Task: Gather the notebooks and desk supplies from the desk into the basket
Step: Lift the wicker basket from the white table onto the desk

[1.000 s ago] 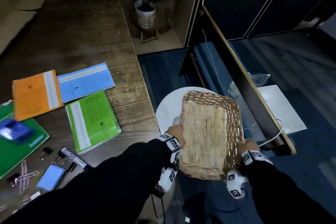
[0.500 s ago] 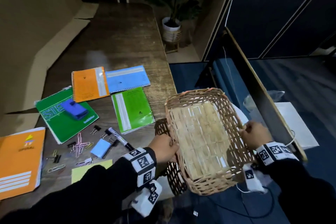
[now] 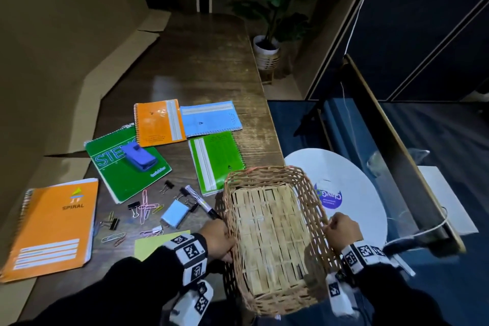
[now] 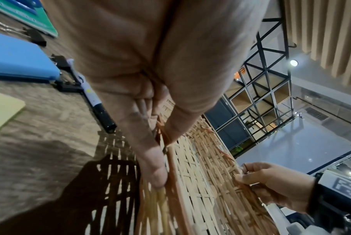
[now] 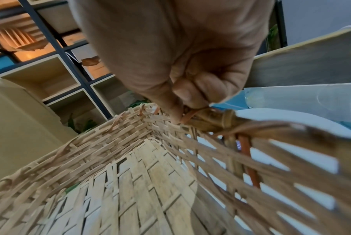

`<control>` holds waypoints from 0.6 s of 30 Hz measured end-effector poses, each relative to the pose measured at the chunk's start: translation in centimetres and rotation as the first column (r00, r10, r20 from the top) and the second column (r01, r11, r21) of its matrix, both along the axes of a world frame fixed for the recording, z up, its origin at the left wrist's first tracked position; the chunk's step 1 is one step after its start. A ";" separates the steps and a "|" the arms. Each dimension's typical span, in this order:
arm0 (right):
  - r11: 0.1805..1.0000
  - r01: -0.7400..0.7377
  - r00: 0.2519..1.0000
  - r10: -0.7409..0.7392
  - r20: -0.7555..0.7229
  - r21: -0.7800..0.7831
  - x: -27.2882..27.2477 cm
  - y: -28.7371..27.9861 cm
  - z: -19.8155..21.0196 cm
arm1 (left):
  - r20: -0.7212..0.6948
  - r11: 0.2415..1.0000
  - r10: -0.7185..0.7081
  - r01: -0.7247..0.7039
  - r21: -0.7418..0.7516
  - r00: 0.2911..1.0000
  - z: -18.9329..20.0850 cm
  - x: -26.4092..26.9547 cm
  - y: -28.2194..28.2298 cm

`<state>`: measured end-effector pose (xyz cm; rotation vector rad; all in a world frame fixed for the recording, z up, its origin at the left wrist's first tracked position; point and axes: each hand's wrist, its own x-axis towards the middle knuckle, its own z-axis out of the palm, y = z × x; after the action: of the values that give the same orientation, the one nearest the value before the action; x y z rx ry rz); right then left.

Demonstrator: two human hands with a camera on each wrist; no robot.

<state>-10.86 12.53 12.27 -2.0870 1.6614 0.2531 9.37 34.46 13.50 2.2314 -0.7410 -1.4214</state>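
Note:
An empty woven basket point(image 3: 275, 235) hangs in the air at the desk's right edge, half over the wood. My left hand point(image 3: 221, 239) grips its left rim point(image 4: 170, 152), and my right hand point(image 3: 341, 230) pinches the right rim point(image 5: 206, 120). On the desk lie an orange notebook point(image 3: 158, 122), a blue one point(image 3: 210, 118), a light green one point(image 3: 215, 161) and a dark green one point(image 3: 124, 169) with a blue stapler point(image 3: 139, 157) on it. A large orange spiral notebook point(image 3: 53, 227) lies at the near left. A marker point(image 3: 202, 202), a blue eraser block point(image 3: 174, 213), binder clips point(image 3: 133, 205), paper clips point(image 3: 145, 205) and a yellow note pad point(image 3: 156, 242) lie beside the basket.
A white round stool top point(image 3: 352, 174) stands to the right, below the basket. A slanted wooden board point(image 3: 397, 140) with a white cable runs along the right side. A potted plant point(image 3: 266, 50) stands beyond the desk's far end. Cardboard lines the wall on the left.
Both hands have lifted the basket off the white stool and carried it left toward the desk; it now overlaps the desk's right edge. The view has swung left, showing more notebooks.

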 end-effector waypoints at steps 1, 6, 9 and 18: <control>1.000 0.007 1.000 -0.007 -0.004 -0.003 0.1 0.2 0.1 | -0.020 1.000 0.004 -0.004 0.002 1.000 -0.2 0.1 0.1; 0.999 0.037 0.999 -0.037 -0.008 -0.023 0.3 1.2 0.4 | -0.098 0.999 0.022 -0.018 0.042 0.995 -1.1 0.9 0.9; 0.997 0.063 0.998 -0.063 -0.002 -0.039 0.4 1.8 0.4 | -0.102 0.998 0.067 -0.067 0.001 0.993 -0.8 1.5 1.6; 0.997 0.066 0.993 -0.071 -0.089 -0.049 1.4 3.3 1.4 | 0.005 0.992 0.029 -0.029 -0.121 1.000 -1.2 4.3 6.5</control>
<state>-9.46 15.79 13.72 -2.0753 1.8047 0.2944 13.66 41.00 12.28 2.1466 -0.7729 -1.3196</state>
